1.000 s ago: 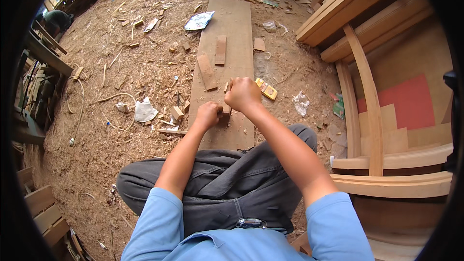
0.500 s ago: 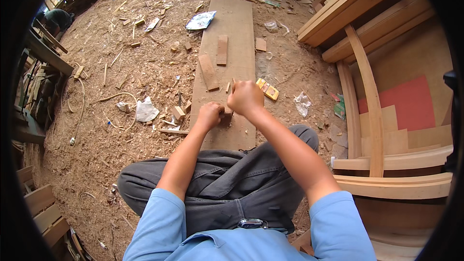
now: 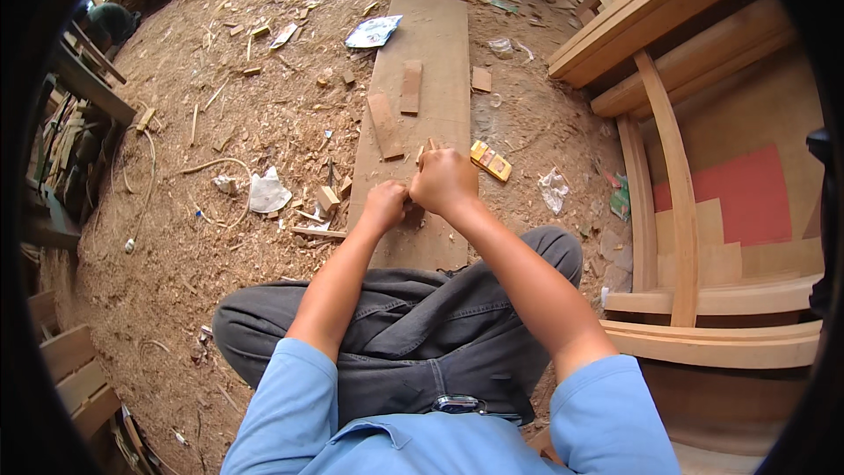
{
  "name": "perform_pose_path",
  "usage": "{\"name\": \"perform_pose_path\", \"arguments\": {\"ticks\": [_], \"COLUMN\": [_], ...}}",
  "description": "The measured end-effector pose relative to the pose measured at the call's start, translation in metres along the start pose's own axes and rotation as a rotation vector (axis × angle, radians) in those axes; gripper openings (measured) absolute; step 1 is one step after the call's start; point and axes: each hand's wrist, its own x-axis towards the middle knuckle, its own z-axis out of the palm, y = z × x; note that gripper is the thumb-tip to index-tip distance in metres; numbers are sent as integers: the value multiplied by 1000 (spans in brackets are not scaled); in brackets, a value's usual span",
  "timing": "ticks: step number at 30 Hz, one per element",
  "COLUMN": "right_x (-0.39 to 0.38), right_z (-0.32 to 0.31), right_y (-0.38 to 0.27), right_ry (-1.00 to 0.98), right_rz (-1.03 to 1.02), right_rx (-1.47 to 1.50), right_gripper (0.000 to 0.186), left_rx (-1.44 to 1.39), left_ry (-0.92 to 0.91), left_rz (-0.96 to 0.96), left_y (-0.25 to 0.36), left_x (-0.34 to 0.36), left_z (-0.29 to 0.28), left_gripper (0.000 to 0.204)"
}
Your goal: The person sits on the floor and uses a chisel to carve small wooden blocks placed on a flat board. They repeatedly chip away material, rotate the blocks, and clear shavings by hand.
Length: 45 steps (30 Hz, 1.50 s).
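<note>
I sit on the ground with a long wooden board (image 3: pixel 440 53) lying in front of my knees. My right hand (image 3: pixel 444 180) is closed around a short wooden stick (image 3: pixel 429 144) whose pale end pokes out above the fist. My left hand (image 3: pixel 384 207) is a closed fist just left of it, touching the right hand and pressed on the board. Anything under the left fist is hidden. Two small wood offcuts (image 3: pixel 411 86) lie farther up the board.
Sawdust, chips and wood scraps (image 3: pixel 327 198) cover the ground to the left, with a crumpled white wrapper (image 3: pixel 266 193). A small yellow packet (image 3: pixel 490 161) lies right of the board. Curved wooden furniture frames (image 3: pixel 673 211) stand on the right. Planks (image 3: pixel 79 369) are stacked at lower left.
Both hands stay together on the board and have shifted only slightly. Nothing was picked up or let go.
</note>
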Motion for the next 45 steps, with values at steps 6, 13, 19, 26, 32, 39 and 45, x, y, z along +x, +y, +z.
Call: {"name": "perform_pose_path", "arguments": {"ticks": [6, 13, 19, 26, 32, 39, 45], "right_x": [0, -1, -6, -6, -11, -1, -2], "right_z": [-2, -4, -3, -5, -3, 5, 3], "right_y": [5, 8, 2, 4, 2, -3, -5], "right_ry": [-89, 10, -47, -92, 5, 34, 16], "right_rz": [8, 38, 2, 1, -5, -9, -57], "right_rx": [-12, 12, 14, 60, 32, -11, -16], "right_gripper": [18, 17, 20, 16, 17, 15, 15], "left_rx": [13, 20, 26, 36, 42, 36, -12], "left_ry": [30, -1, 3, -5, 3, -6, 8], "left_rz": [6, 0, -45, -8, -13, -31, -37], "left_y": [1, 1, 3, -2, 0, 0, -1], "left_x": [-2, -1, -3, 0, -1, -1, -1], "left_z": [2, 2, 2, 7, 6, 5, 9], "left_gripper": [8, 4, 5, 6, 5, 8, 9]}}
